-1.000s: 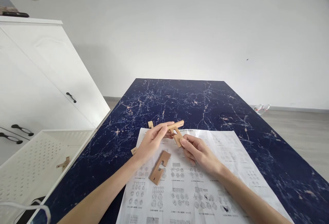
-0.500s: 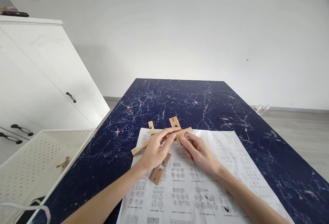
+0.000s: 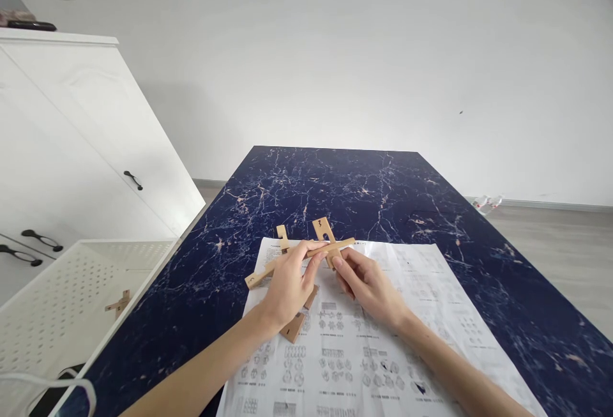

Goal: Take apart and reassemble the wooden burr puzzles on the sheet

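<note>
Both hands, left hand and right hand, pinch crossed wooden pieces.
Pieces: flat, tan, notched, interlocked. White basket beside desk contains one wooden cross.

home room | white cabinet | marble-look table | bare wall

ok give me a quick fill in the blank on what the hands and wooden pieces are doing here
1. Both hands hold two wooden strips joined as a ____.
2. The instruction sheet lies on a dark ____ marbled table.
3. A loose wooden piece lies partly under the ____ hand.

Missing words: cross; blue; left
</note>
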